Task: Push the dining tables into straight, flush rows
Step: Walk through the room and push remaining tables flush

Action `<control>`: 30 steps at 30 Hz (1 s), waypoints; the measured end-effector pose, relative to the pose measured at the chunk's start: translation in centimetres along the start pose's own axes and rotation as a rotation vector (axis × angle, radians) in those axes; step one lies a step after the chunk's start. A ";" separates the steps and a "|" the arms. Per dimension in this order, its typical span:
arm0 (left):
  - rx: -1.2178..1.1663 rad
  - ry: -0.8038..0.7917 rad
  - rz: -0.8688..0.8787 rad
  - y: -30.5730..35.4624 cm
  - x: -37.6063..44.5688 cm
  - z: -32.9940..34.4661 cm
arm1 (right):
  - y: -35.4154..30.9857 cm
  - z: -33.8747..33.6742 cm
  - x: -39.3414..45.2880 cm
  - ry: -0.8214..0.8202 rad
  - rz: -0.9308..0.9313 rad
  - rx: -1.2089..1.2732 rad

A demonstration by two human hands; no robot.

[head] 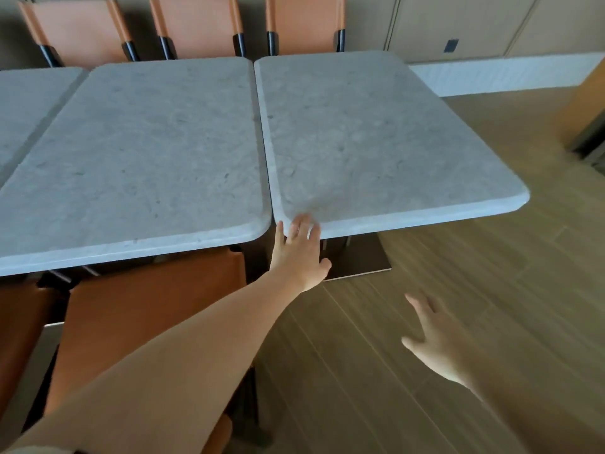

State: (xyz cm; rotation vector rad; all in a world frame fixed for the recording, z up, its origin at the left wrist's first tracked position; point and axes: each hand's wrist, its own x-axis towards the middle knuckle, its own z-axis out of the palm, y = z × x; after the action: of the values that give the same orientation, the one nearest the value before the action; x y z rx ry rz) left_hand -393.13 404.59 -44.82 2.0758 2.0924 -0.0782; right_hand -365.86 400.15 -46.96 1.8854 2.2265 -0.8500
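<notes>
Head view, looking down over a row of grey stone-topped desks. Right desk point(376, 136) sits side by side with middle desk point(147, 152); a narrow dark seam runs between their long edges. Near edges are not level: the middle desk's front edge lies lower in frame than the right desk's. A third desk point(26, 106) shows at far left, just beside the middle one.

Left hand point(299, 253) reaches forward with its fingers point(302, 224) straight and spread, tips touching the near left corner of the right desk, beside the seam. Grasping nothing.

Right hand point(435, 339) hangs over the wood floor point(491, 306), well apart from any desk, fingers released and spread; it is motion-blurred, so finer detail is uncertain.

Orange chairs: three backs point(196, 24) beyond the far edges, one point(147, 306) tucked under the middle desk's near side. Dark base plate point(360, 260) visible under the right desk.
</notes>
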 end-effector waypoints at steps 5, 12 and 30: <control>0.039 -0.003 -0.013 4.1 3.3 0.4 | 5.6 -0.9 -1.2 0.143 0.035 0.110; 0.085 0.054 -0.176 7.1 9.6 -0.3 | 6.3 2.9 1.9 0.069 -0.139 0.167; 0.082 0.036 0.102 4.2 13.7 1.6 | -0.1 -11.0 25.7 0.544 -0.041 -0.004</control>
State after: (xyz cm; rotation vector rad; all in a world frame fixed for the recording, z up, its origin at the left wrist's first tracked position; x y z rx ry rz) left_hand -388.82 417.85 -48.32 2.2444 2.0319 -0.1142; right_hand -368.81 427.91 -48.58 2.2899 2.5496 -0.3559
